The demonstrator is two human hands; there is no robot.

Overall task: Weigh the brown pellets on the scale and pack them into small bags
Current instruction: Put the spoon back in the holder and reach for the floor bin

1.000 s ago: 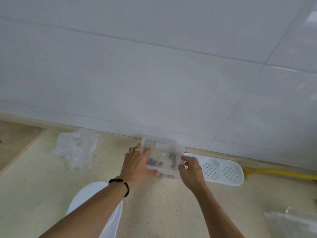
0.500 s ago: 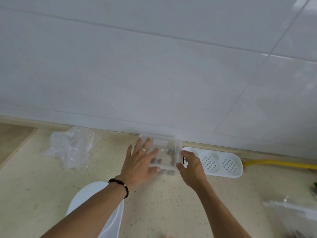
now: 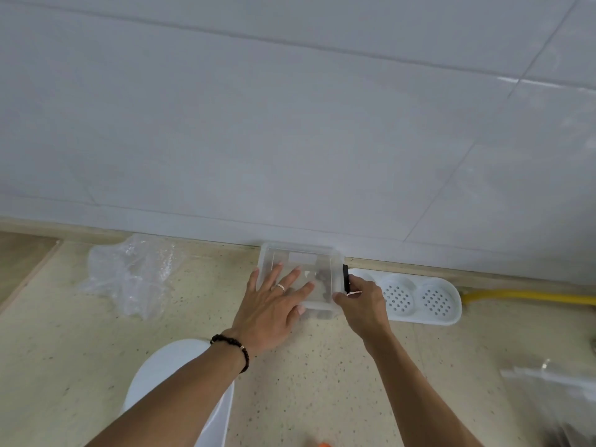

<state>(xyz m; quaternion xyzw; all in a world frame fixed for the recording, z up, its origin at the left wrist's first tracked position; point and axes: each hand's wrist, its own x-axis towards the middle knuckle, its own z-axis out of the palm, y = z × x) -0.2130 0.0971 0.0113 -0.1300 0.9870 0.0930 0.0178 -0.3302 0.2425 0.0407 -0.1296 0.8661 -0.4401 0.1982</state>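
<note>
One clear lidded box (image 3: pixel 303 272) of brown pellets (image 3: pixel 323 276) sits on the desk (image 3: pixel 338 366) against the wall. The left hand (image 3: pixel 271 309) presses flat on its lid with straight fingers, while the right hand (image 3: pixel 362 301) pinches the one black latch (image 3: pixel 346 278) on the box's right side. Right of the box lies one white perforated tray (image 3: pixel 416 298); left of it, one crumpled plastic bag (image 3: pixel 129 272).

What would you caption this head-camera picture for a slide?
Left hand presses flat on a clear box of brown pellets while the right hand works its black latch.

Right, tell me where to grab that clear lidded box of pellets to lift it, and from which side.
Take the clear box by its two short side walls, coming in from left and right. It sits flat on the counter with its back close to the wall, so the rear looks cramped. The left hand lies flat on the lid; the right hand is at the black latch, so check that it is fastened first.
</note>
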